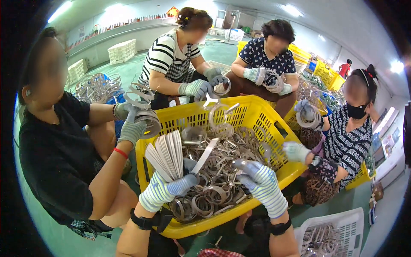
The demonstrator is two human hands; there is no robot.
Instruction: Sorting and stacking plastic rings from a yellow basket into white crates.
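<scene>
My left hand (pixel 169 190), in a striped glove with grey fingertips, is closed around a fan of flat, pale metal strips (pixel 166 152). One separate strip (pixel 206 155) slants up to the right from beside its thumb. Over the right part of the yellow basket (pixel 195 231), my gloved right hand (pixel 264 188) reaches toward the pile with fingers apart; I make out nothing in them. Metal rings and short cut pieces (pixel 214 195) lie tangled in the basket below both hands.
Four co-workers sit around the basket, their gloved hands (pixel 199 89) handling metal rings (pixel 221 85). A white basket (pixel 357 222) of metal pieces stands at the lower right. More rings (pixel 98 88) are heaped at the far left, and yellow crates (pixel 325 75) stand behind.
</scene>
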